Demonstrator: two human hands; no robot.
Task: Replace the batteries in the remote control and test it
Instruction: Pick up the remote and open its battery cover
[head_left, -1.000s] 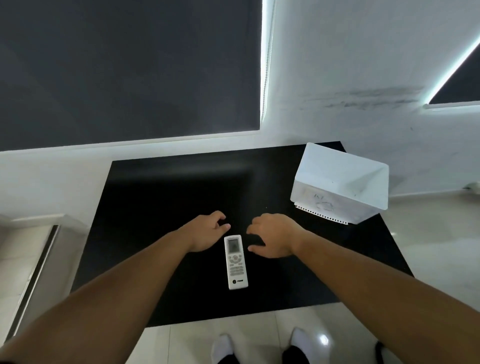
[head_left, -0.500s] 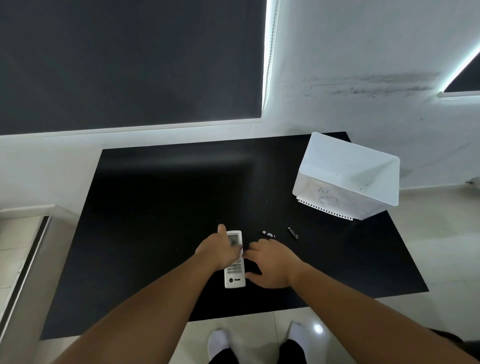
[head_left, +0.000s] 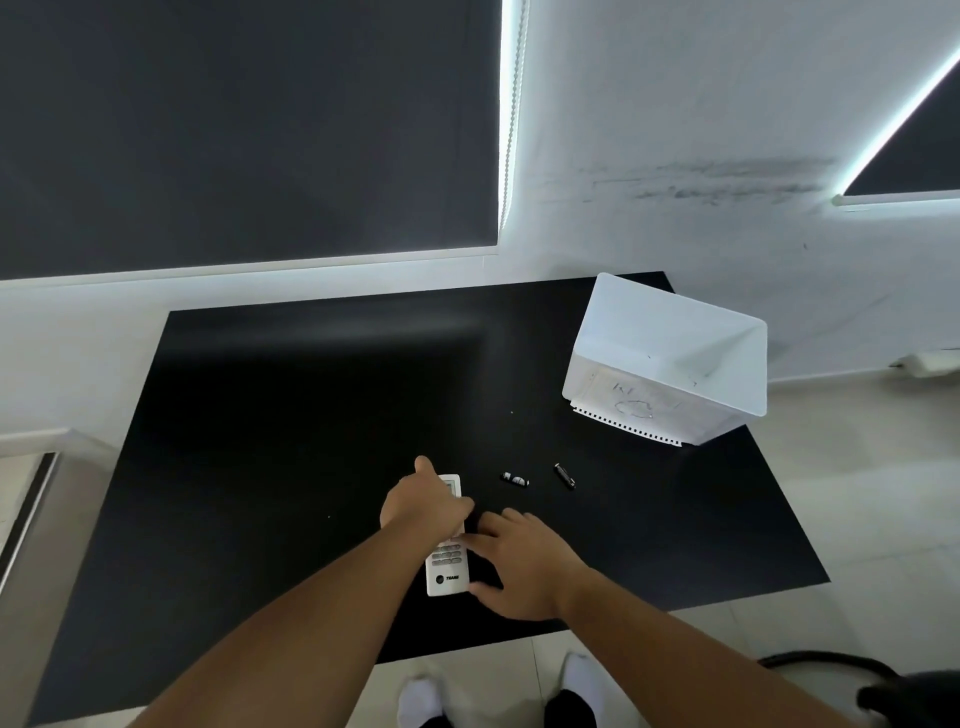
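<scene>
A white remote control lies face up near the front of the black table. My left hand lies over its upper half, fingers wrapped across it, hiding most of the screen. My right hand touches the remote's right edge with thumb and fingertips. Two small dark batteries lie loose on the table to the right: one battery near the remote's top, another battery further right.
A white plastic bin stands at the table's back right corner with a spiral notepad under or in it. White wall and dark window blinds lie behind the table. A dark chair part shows at the lower right.
Both hands came down from beside the remote onto it; the left now covers its top half and the right grips its side. The two batteries came into sight.
</scene>
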